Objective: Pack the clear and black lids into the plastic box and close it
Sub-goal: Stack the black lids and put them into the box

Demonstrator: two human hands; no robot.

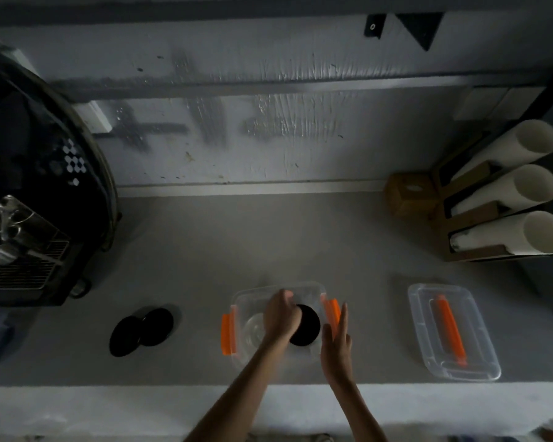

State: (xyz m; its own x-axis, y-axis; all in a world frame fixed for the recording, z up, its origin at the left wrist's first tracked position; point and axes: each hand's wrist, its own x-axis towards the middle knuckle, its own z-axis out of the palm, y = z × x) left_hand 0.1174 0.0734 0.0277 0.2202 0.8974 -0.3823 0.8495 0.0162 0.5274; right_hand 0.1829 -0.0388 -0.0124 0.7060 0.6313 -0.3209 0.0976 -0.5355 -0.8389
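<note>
A: Starting at the left of the tabletop (205, 250)?

B: Two black lids (142, 330), overlapping, flat, well left of the plastic box (246, 295). Nearer the left hand by far; a sideways reach across open tabletop to get them.

A: And the box itself?

B: Dead centre, just ahead of both forearms. Open on top, long axis running roughly left to right, orange latches (226, 334) at the short ends. Something clear and round, probably a clear lid (253, 330), lying in its left half; hard to tell how many.

A: Left hand (281, 317)?

B: Over the middle of the box, fingers curled, closed on the edge of a black lid (307, 327) sitting in the right half. Whether gripping or only pressing it down, hard to say; curled around the rim by the look of it.

A: Right hand (337, 342)?

B: Flat and fully open, fingers straight and together, holding nothing. Resting along the right end of the box, against or just beside the right latch; contact not certain.

A: Further right?

B: The box cover (479, 362), clear with an orange handle, lying apart from the box, long axis front to back and slightly tilted. Nearer the right hand.

A: So the judgement?

B: Packing part done. Likely next: left for the two remaining lids, then right for the cover.
</note>
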